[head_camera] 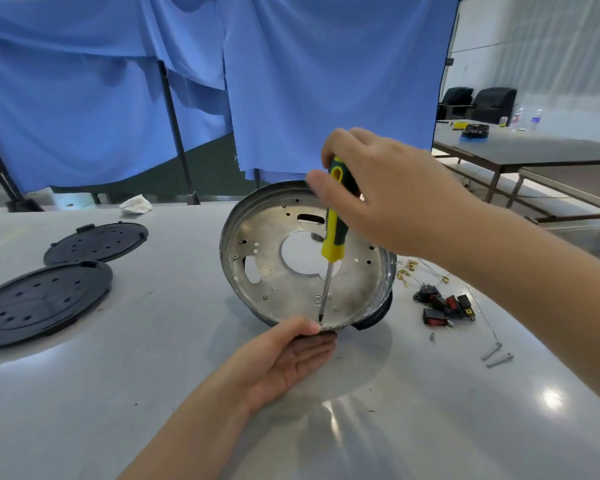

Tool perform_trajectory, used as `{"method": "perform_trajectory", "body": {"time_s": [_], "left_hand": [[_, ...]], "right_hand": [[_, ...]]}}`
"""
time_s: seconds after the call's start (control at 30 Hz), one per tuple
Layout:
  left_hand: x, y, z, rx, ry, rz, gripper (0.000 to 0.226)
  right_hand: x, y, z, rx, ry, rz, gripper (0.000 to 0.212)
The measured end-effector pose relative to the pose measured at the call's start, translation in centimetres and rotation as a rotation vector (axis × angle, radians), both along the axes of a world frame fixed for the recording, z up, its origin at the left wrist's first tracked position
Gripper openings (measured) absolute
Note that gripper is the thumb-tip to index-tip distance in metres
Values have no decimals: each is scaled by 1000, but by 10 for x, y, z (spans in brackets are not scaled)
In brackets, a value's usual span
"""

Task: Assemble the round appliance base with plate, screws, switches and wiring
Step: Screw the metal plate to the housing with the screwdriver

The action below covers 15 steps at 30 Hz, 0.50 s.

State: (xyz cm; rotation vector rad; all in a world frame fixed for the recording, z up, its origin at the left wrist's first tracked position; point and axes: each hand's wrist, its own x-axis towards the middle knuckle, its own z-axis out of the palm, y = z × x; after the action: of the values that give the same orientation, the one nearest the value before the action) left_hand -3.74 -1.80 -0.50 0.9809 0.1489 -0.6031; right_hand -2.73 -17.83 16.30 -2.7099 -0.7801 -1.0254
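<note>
Her right hand (pixel 378 199) gripped the screwdriver (pixel 333 237), tip at the base's (pixel 274 271) six o'clock rim where her open left hand (pixel 284 358) steadied it; a slip could jab that thumb.

A dull silver sheen, marked by small dark holes and pale cut-outs, is shown by the round metal appliance base (pixel 284 271). Bright yellow and dark green are combined on the plastic handle of the screwdriver (pixel 335 223), with a grey steel shaft below. Matte black, dotted with round holes, is seen on the two round plastic plates (pixel 45 299). Black bodies with red rockers are shown by the small switches (pixel 442 306). Brass-gold terminals are carried by the thin pale wires (pixel 416 271). A glossy pale grey is shown by the table top (pixel 153 375), and plain blue by the hanging cloth (pixel 326 81).
</note>
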Motion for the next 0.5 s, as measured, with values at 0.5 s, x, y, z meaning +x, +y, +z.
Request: {"method": "perform_trajectory", "body": {"time_s": [0.5], "left_hand": [[4,1,-2,31,3,-59,34]], "right_hand": [[0,0,9,244,558,290,26]]}}
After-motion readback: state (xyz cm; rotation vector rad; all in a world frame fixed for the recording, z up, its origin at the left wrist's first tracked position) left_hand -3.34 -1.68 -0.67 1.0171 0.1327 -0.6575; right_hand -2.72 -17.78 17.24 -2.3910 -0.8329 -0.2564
